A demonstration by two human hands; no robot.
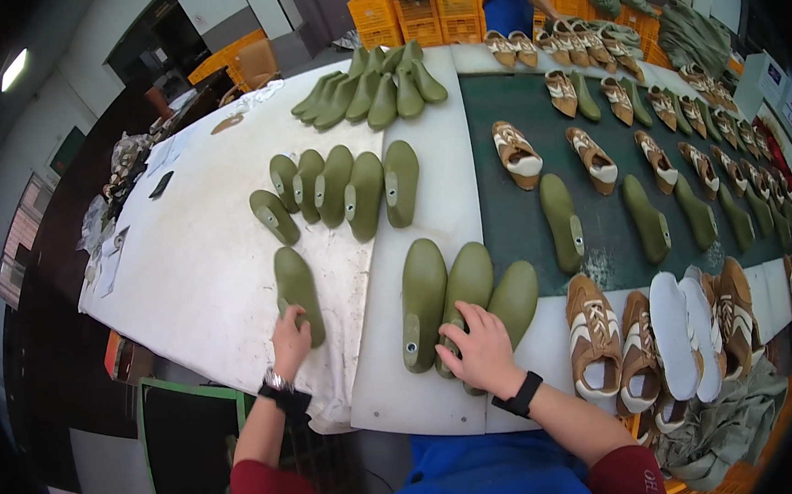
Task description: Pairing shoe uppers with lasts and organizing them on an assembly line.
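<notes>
Right hand (483, 349) lay flat, fingers spread, on middle of 3 olive-green plastic shoe lasts (466, 293) at near edge of white table (201, 270); left hand (290, 339) gripped lone green last (299, 291). Sorting step, judging; next needs firm lift.

About 25 green lasts (423, 299), 30-odd shoes (594, 334)

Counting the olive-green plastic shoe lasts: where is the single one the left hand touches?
In the head view, lower left on the white table: that olive-green plastic shoe last lies alone under the left hand, left of the three lasts by the right hand.
</notes>
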